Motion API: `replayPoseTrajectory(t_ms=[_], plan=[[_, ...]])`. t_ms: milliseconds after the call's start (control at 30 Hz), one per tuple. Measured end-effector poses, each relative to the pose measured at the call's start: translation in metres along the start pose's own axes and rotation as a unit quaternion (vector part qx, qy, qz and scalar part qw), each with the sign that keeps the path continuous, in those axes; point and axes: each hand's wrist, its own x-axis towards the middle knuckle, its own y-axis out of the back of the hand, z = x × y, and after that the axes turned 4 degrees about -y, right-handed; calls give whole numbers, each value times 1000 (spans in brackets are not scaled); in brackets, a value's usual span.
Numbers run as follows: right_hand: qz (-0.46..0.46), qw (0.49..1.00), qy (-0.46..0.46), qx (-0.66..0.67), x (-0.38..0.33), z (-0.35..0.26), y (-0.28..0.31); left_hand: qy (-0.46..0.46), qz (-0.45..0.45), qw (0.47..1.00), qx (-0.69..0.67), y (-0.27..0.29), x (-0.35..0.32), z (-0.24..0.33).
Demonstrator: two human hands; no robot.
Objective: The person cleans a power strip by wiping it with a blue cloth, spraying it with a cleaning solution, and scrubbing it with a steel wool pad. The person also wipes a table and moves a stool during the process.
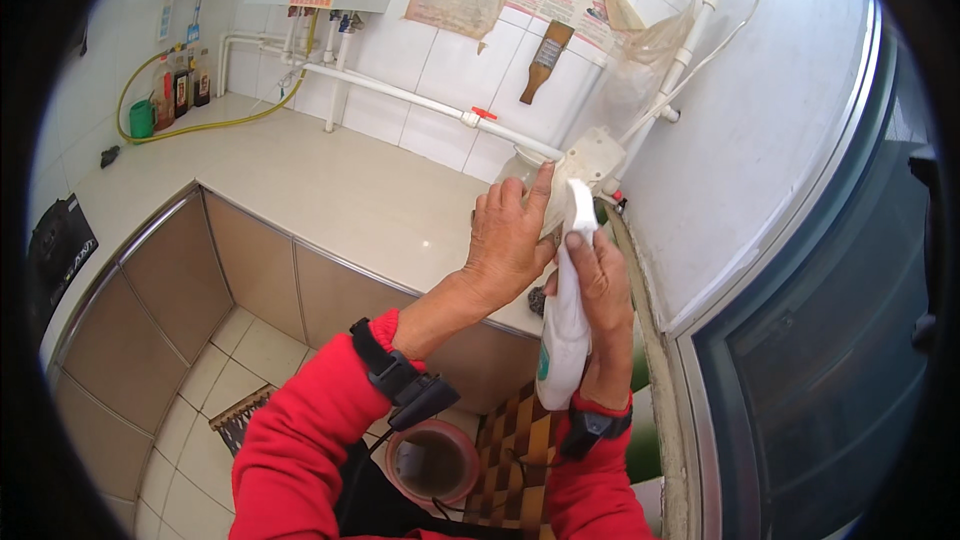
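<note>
My right hand (pixel 603 285) is wrapped round the neck of a white spray bottle (pixel 566 335), which stands nearly upright with its white spray head (pixel 579 206) at the top. Just left of it is my left hand (pixel 507 240), its back toward me, index finger stretched up and the other fingers loosely bent. Nothing shows in its grip, though the palm side is hidden. Behind the left fingertips a clear glass jar (pixel 516 168) is partly covered. Close beyond the spray head, a whitish box (pixel 595 156) sits by the wall pipe.
A pale L-shaped counter (pixel 330 180) runs along the tiled wall. On it stand dark sauce bottles (pixel 182 88) and a green cup (pixel 142 118). A white pipe (pixel 400 95) with a red valve crosses the wall. Below are a pink bucket (pixel 470 452) and a chequered mat (pixel 515 470).
</note>
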Motion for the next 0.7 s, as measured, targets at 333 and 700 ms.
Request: replayPoseTrajectory(t_ms=[333,700], plan=[[-14,998,-2,-60,19,-10,12,-9,-1,999,44,-3,2,0],[-77,993,-6,-88,44,-28,24,-3,9,999,32,-5,5,-12]])
